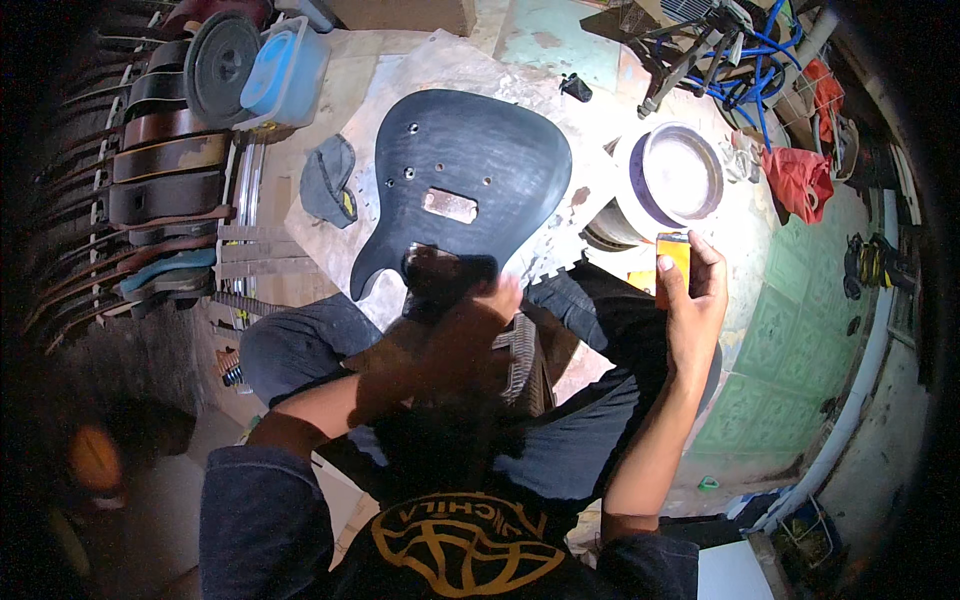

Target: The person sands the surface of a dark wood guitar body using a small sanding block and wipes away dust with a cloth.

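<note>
A black electric guitar body (480, 140) lies on pale, stained sheeting in front of me, its several drilled holes and cut-out pockets facing up. My left hand (490, 302), smeared by motion, is at the near edge of the body; its fingers cannot be made out. Off to the right, my right hand (696, 300) grips a small orange box (673, 264) upright between thumb and fingers. The box has a dark top edge.
Right of the body stands a round tin (684, 172) with a pale inside. A dark cloth cap (328, 182) lies to the left. Several guitars (170, 160) line the left side, beside a clear tub (290, 75). Blue hose (765, 85) and red cloth (800, 182) are far right.
</note>
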The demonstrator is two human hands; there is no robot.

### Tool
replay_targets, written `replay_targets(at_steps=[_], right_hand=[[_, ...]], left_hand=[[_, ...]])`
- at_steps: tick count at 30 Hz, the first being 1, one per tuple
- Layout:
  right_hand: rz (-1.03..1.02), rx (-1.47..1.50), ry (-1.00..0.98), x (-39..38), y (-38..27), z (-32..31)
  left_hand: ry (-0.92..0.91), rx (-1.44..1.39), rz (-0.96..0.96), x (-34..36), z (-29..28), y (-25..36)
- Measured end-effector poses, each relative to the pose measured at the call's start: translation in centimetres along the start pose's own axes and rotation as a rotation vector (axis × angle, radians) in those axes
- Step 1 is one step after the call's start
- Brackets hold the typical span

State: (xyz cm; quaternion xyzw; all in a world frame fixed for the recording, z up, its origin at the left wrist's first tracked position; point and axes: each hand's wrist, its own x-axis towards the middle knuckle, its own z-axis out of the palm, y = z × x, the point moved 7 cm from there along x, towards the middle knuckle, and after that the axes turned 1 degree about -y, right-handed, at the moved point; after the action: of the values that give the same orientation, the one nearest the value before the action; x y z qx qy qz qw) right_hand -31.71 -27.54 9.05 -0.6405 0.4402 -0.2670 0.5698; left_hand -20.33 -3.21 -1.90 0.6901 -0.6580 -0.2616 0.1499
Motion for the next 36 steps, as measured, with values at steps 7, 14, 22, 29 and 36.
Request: replay_targets(at_steps=[7,14,22,29,36], right_hand=[[0.057,-0.022,0.006,0.2,0.4,-0.6],[0.078,-0.024,0.011,0.4,1.2,-0.4],[0.058,-0.005,0.027,0.6,1.4,-0.5],[0.049,-0.009,-0.002,0.5,1.0,0.2],[-0.092,-0.039,0.006,0.8,0.9,-0.4]], left_hand=[[0.282,0.27,-0.061,14.9,-4.1,-4.3],[0.268,0.416,-0.348,24.7,-7.0,-9.2],[0.548,0.292,-0.874,19.8,-15.0,-25.2],[0.482,0.473,-0.72,13.3,-13.5,-23.4],[0.374,0.443,-0.09,13.2,-6.3,-6.7]])
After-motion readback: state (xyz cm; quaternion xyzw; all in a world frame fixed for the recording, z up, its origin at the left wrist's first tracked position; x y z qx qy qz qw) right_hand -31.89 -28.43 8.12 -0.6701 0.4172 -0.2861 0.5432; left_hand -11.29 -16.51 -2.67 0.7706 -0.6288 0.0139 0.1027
